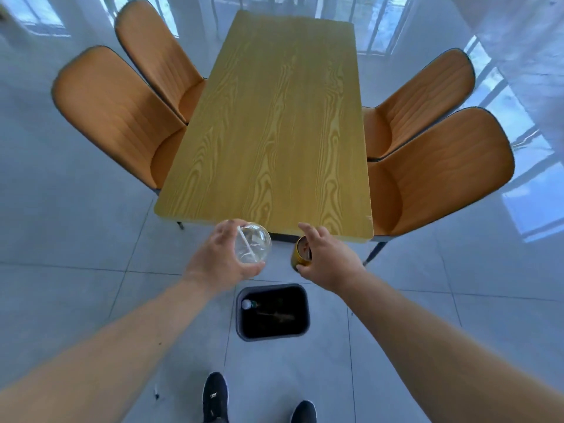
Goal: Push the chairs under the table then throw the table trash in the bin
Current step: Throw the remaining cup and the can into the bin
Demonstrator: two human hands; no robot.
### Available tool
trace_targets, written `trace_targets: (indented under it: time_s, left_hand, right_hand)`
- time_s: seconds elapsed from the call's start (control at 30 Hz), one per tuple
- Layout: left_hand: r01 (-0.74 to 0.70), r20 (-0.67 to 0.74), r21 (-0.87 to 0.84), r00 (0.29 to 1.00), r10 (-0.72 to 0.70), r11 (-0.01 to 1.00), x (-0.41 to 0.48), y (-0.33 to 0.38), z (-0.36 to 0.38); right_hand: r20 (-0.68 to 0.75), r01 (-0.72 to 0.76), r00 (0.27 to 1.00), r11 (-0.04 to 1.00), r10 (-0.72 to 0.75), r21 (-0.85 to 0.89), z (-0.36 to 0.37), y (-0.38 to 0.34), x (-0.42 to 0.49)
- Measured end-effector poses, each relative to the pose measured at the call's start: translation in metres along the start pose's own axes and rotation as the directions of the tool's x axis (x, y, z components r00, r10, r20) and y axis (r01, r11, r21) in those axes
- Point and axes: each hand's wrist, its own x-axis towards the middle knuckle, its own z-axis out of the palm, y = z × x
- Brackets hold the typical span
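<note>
My left hand point(221, 257) grips a clear plastic cup point(252, 244) with a white straw, held just off the near edge of the wooden table point(274, 117). Close to its right, my right hand point(328, 257) grips a gold drink can point(300, 253). Both hands hover above and slightly beyond the black bin point(244, 328) on the floor, which holds a bottle with a white cap point(247, 304). Several orange chairs stand with their seats tucked under the table: two on the left point(116, 117) point(155, 53), two on the right point(442, 172) point(427, 93).
Glossy grey floor tiles point(91, 239) surround the table. My two dark shoes point(215, 395) point(303, 412) stand just behind the bin. Bright windows reflect on the floor at the far side and the right.
</note>
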Motion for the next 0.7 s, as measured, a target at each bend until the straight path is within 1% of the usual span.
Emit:
trace_targets:
  time_s: [0.23,0.37,0.57,0.7]
  left_hand:
    - [-0.023,-0.002,0.034,1.000,0.023,0.999,-0.043,-0.021,-0.006]
    - [-0.024,0.012,0.040,1.000,0.024,0.999,-0.050,-0.028,-0.014]
    - [-0.047,0.015,0.050,0.999,0.046,0.998,-0.054,-0.026,-0.013]
    - [-0.055,0.048,0.029,0.997,0.053,0.998,-0.059,-0.023,-0.007]
  right_hand:
    - [-0.025,0.002,1.000,1.000,-0.002,0.008,0.010,-0.025,-0.029]
    - [-0.002,-0.028,1.000,0.999,0.028,-0.023,0.014,-0.033,-0.037]
    - [0.008,-0.042,0.999,0.997,0.043,-0.064,0.010,-0.026,-0.046]
    - [0.006,-0.069,0.998,0.995,0.070,-0.068,0.005,-0.022,-0.050]
